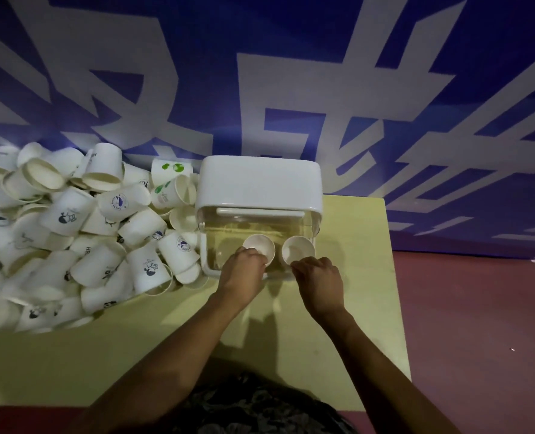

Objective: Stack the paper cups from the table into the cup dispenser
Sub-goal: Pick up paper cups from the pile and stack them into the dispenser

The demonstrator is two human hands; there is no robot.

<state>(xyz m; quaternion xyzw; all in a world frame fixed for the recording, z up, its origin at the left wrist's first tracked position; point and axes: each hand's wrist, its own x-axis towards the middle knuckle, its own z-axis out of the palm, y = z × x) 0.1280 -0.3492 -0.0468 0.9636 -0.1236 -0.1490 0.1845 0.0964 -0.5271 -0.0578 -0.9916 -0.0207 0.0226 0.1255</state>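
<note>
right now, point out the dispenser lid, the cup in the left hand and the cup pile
white plastic dispenser lid [260,180], head view, top face
white paper cup in the left hand [260,244], head view, inside wall
heap of white paper cups [69,214], head view, one printed cup's side

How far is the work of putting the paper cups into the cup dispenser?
Early stage. Done: nothing certain; the cup dispenser looks nearly empty. In hand: the left hand holds one paper cup and the right hand holds another cup at its clear front. Left: the big pile of cups on the table.
</note>
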